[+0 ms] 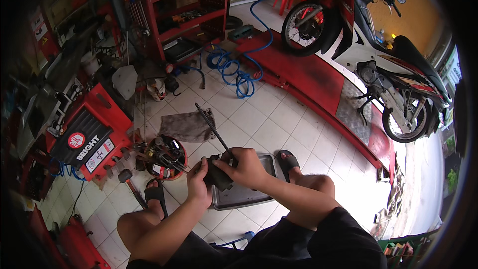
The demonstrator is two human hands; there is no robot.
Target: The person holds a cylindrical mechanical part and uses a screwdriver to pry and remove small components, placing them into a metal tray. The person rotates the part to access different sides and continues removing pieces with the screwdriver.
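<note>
My left hand [199, 182] grips the left side of a dark, cylindrical metal part [220, 179] between my knees. My right hand [241, 167] is wrapped round a long dark rod-shaped tool [211, 124], which points up and away, with its thumb pressed on the part. A shallow grey metal tray [239, 204] lies on the floor beneath both hands. Just left of them stands a round orange container [181, 162] full of assorted dark tools. A dirty cloth [181, 124] lies on the tiles beyond.
A red-and-black tool cart [89, 134] and a hammer [127, 182] are at the left. A red shelf [189, 10] and coiled blue hose [239, 74] are farther back. A white-and-black motorbike [373, 65] stands on a red lift platform [308, 79] at right.
</note>
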